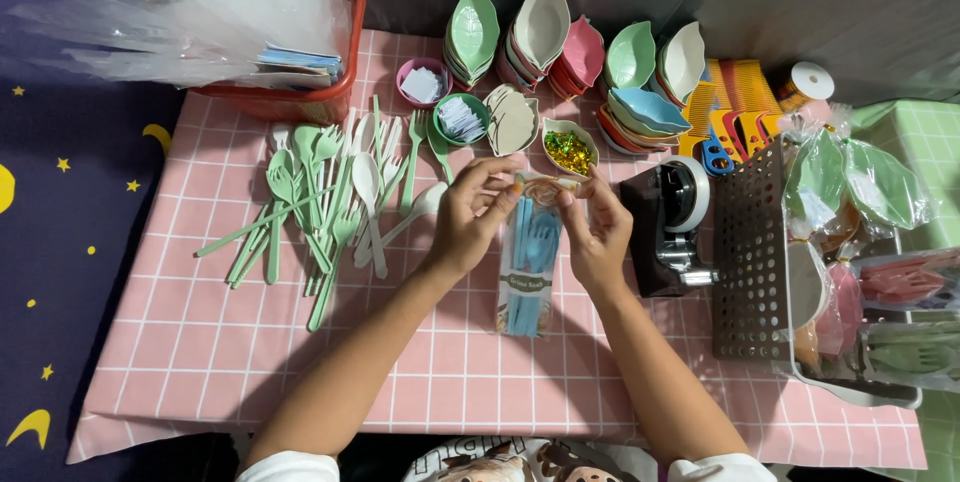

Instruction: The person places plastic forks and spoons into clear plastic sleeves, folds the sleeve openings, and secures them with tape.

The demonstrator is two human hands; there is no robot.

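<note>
At frame centre, your left hand [470, 212] and right hand [597, 232] pinch the top of a clear packet of blue cutlery [528, 262], equally near, its long axis running down toward you.

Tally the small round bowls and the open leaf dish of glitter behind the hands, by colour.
Pink round bowl: 1
Green round bowl: 1
Pale leaf dish with glitter: 1
Total: 3
</note>
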